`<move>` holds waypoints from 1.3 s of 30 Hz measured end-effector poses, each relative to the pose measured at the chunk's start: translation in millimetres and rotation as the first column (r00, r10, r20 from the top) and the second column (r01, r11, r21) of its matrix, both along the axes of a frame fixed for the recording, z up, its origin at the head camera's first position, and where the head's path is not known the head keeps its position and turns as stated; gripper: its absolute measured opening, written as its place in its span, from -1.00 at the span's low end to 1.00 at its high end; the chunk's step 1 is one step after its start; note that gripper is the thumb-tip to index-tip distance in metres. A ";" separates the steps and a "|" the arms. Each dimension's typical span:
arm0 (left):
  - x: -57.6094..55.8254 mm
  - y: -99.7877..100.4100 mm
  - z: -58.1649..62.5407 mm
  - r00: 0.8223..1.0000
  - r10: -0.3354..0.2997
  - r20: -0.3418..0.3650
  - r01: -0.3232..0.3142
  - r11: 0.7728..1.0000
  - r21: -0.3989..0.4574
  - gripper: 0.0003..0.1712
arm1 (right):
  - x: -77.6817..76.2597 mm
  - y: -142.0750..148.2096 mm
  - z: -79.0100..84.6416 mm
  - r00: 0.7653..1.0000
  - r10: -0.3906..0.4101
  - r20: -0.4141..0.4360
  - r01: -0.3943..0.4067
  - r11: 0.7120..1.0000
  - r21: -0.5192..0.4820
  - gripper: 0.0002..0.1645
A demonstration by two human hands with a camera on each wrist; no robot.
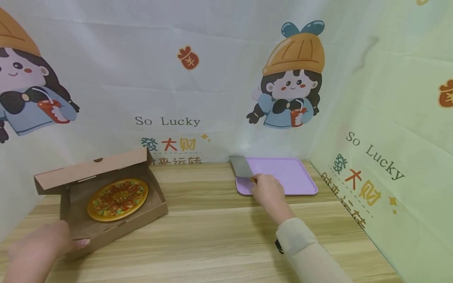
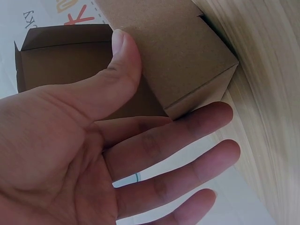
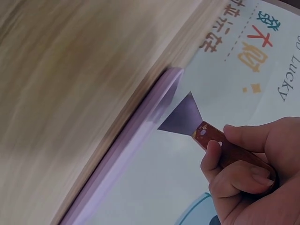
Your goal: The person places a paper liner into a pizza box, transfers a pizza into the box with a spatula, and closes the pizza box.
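Observation:
An open cardboard pizza box [image 1: 124, 230] sits at the left with its lid [image 1: 95, 171] raised. Inside lies a round pizza [image 1: 118, 199] with a yellow rim and mixed toppings. My left hand [image 1: 42, 239] touches the box's front left corner; in the left wrist view its thumb and fairly straight fingers [image 2: 159, 145] lie about that corner. My right hand [image 1: 270, 194] grips the brown handle [image 3: 232, 154] of a metal-bladed spatula [image 1: 242, 167]. The blade is over the left part of a purple tray [image 1: 290, 177]; the right wrist view shows it just off the tray's edge.
The wood-grain table [image 1: 205, 236] spreads between the box and the tray. Behind both, a printed white cloth [image 1: 219, 90] hangs as a backdrop, and it continues along the right side of the table.

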State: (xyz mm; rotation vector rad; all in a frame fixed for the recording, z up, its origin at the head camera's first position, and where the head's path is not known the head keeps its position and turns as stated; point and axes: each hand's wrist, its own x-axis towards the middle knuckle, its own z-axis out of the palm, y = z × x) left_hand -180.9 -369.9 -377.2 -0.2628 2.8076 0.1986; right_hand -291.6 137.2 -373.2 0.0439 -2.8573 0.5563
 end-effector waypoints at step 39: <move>-1.3 1.3 4.6 1.000 -0.018 0.021 0.019 1.000 -0.021 0.04 | 7.3 56.8 3.5 0.998 -0.056 0.033 0.053 0.996 0.077 -0.69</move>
